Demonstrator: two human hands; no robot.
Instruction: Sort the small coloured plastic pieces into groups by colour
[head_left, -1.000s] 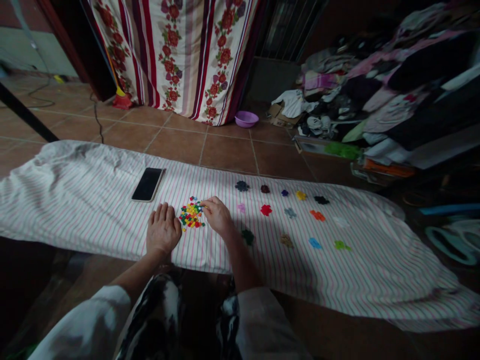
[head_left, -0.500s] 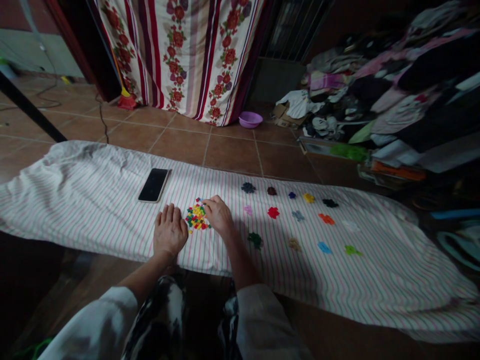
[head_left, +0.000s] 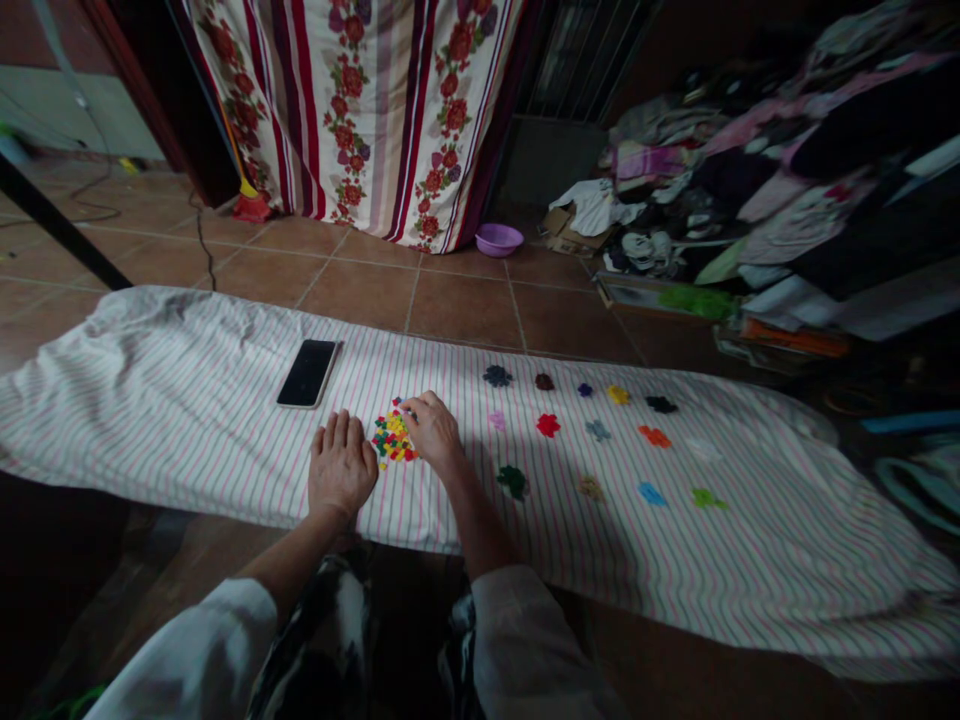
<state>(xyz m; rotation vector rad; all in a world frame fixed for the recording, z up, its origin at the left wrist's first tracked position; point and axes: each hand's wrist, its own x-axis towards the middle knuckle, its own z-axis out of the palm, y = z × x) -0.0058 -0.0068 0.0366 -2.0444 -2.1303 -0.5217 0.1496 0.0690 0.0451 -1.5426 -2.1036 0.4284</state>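
Observation:
My left hand lies flat on the striped cloth, just left of a mixed heap of small red, yellow and green pieces. At the heap's upper right edge, my right hand has its fingers pinched together; whatever they may hold is too small to make out. Small single-colour piles spread to the right, among them a dark grey pile, a red pile, a dark green pile, an orange pile and a blue pile.
A phone lies on the cloth beyond my left hand. Past the cloth, a purple basin sits on the tiled floor by a flowered curtain. Heaped clothes are at the right. A dark pole slants in at the left.
My right hand has shifted slightly left over the top of the heap, its fingers still pinched. My left hand stays flat in its place.

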